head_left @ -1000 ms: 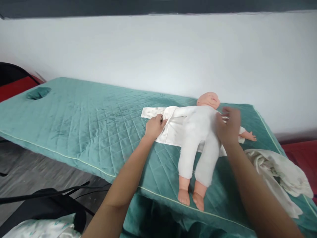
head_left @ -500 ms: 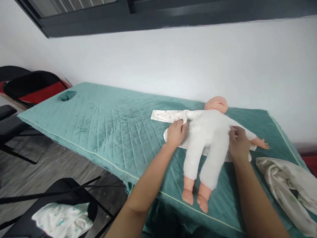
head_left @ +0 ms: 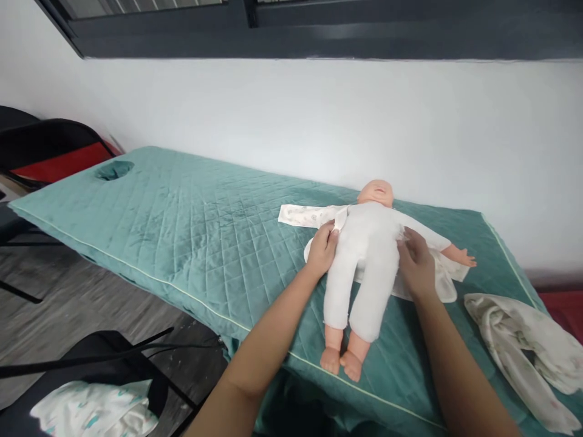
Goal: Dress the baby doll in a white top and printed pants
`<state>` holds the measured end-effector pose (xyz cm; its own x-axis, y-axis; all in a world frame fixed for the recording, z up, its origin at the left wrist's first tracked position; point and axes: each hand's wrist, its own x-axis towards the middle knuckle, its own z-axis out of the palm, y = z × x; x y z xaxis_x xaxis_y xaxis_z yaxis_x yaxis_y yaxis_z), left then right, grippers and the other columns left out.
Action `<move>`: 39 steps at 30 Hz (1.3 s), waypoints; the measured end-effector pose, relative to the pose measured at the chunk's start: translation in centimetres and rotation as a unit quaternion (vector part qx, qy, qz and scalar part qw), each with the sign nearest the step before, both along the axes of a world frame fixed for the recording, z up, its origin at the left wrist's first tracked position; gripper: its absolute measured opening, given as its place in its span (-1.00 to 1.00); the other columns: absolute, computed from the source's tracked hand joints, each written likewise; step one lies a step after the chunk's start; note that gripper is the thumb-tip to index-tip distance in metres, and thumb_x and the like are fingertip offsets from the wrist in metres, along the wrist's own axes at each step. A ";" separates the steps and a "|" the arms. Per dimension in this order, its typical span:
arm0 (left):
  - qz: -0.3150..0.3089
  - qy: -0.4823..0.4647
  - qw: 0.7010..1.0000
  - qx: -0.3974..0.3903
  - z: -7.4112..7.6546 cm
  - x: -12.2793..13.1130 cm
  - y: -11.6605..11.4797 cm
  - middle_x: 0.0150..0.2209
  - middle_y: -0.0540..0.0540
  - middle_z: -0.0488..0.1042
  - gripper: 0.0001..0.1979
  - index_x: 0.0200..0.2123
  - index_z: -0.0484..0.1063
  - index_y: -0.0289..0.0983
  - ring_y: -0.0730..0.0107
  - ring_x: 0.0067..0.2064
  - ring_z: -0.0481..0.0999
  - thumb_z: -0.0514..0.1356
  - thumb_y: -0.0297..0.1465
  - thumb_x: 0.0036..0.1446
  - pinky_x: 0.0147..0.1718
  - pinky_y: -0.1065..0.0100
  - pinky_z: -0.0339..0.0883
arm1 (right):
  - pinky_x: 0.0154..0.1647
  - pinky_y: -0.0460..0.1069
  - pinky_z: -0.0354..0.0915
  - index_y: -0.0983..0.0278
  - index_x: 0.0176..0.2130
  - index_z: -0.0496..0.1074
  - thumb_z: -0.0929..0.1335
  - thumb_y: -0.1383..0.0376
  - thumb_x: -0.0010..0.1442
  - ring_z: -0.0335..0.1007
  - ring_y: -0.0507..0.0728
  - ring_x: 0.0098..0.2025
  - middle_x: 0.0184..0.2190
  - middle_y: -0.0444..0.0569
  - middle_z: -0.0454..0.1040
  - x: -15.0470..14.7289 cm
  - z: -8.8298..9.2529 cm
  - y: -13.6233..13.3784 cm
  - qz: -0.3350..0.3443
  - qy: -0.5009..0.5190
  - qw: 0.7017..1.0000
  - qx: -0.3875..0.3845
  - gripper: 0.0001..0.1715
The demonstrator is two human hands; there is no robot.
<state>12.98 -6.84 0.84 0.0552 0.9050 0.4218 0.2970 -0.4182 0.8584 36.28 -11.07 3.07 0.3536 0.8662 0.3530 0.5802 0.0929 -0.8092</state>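
My left hand [head_left: 322,249] has its fingers curled on the edge of the white garment [head_left: 300,214], close against the doll [head_left: 364,255]; whether they pinch the cloth I cannot tell. My right hand [head_left: 415,267] lies spread, palm down, on the doll's other flank. The hands are apart, with the doll's trunk between them. The doll lies face up on the garment, on the teal massage bed [head_left: 182,230], with a flat sleeve stretched out from its shoulder.

In my judgement the work wants the flat hand steadying the trunk and the cloth edge drawn smooth, with no bunching under the back.

A crumpled cloth [head_left: 514,328] lies near the doll, beyond my right hand.
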 end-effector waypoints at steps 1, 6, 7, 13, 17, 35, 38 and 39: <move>-0.001 -0.018 1.000 -0.004 0.0 -0.1 0.0 0.12 -0.26 0.49 -0.65 -0.09 0.38 -0.23 0.16 0.16 0.47 -0.07 -0.14 0.42 0.14 0.10 0.35 | 0.22 0.26 0.31 0.23 0.21 0.39 0.33 -0.06 0.24 0.42 0.33 0.13 0.14 0.17 0.47 -0.2 0.1 0.1 0.008 0.004 1.000 -0.004 -0.32; -0.001 -0.062 0.998 -0.006 0.1 -0.4 0.2 -0.07 -0.18 0.54 -0.57 -0.14 0.39 -0.25 0.23 0.00 0.51 -0.06 -0.04 0.40 0.06 0.18 0.37 | 0.17 0.25 0.32 0.19 0.21 0.39 0.33 -0.08 0.24 0.43 0.27 0.05 0.08 0.10 0.50 -0.9 0.2 1.3 0.047 0.045 0.998 -0.021 -0.32; 0.002 -0.063 0.998 -0.001 0.0 -0.4 0.3 -0.05 -0.18 0.54 -0.57 -0.13 0.39 -0.24 0.24 0.01 0.51 -0.05 -0.04 0.40 0.06 0.19 0.36 | 0.17 0.25 0.31 0.18 0.19 0.40 0.31 -0.07 0.25 0.41 0.26 0.07 0.09 0.08 0.49 -1.1 0.0 1.5 0.049 0.053 0.997 -0.020 -0.36; 0.084 -0.020 0.991 0.098 0.0 -0.6 0.7 0.01 -0.22 0.48 -0.63 -0.21 0.42 -0.24 0.24 0.10 0.43 -0.02 -0.12 0.41 0.16 0.16 0.27 | 0.30 0.22 0.17 0.26 0.15 0.41 0.29 0.00 0.29 0.33 0.26 0.20 0.18 0.13 0.44 -1.0 -2.3 2.0 0.058 0.098 0.993 0.003 -0.42; 0.115 0.044 0.988 0.091 1.1 -0.6 0.9 -0.19 -0.15 0.49 -0.67 -0.24 0.43 -0.25 0.27 -0.08 0.45 -0.02 -0.19 0.41 0.00 0.23 0.32 | 0.32 0.23 0.15 0.30 0.16 0.41 0.29 0.00 0.29 0.31 0.29 0.21 0.19 0.19 0.42 -0.7 -3.0 2.2 0.073 0.114 0.991 0.012 -0.40; 0.044 0.432 0.901 0.002 10.2 5.4 -0.5 -0.25 -0.23 0.59 -0.73 -0.10 0.49 -0.31 0.19 -0.26 0.57 0.01 -0.38 0.39 -0.31 0.30 0.28 | 0.50 0.19 -0.09 0.23 0.34 0.17 0.18 -0.11 0.33 -0.04 0.22 0.47 0.42 0.08 0.12 -0.9 -2.6 2.5 0.179 0.079 0.979 -0.048 -0.23; 0.054 0.484 0.873 0.019 10.1 6.2 -3.3 -0.15 -0.25 0.56 -0.72 0.01 0.44 -0.33 0.19 -0.28 0.59 0.00 -0.40 0.38 -0.38 0.30 0.30 | 0.49 0.20 -0.07 0.22 0.35 0.16 0.16 -0.11 0.34 -0.01 0.21 0.46 0.41 0.08 0.14 -0.8 -2.6 2.4 0.177 0.071 0.980 -0.056 -0.24; 0.055 0.484 0.873 0.030 9.9 6.1 -4.3 -0.10 -0.23 0.55 -0.70 0.07 0.41 -0.31 0.20 -0.28 0.59 0.00 -0.38 0.38 -0.40 0.30 0.31 | 0.49 0.20 -0.06 0.22 0.34 0.17 0.16 -0.11 0.34 0.01 0.21 0.45 0.41 0.08 0.15 -0.8 -2.7 2.4 0.176 0.071 0.980 -0.054 -0.24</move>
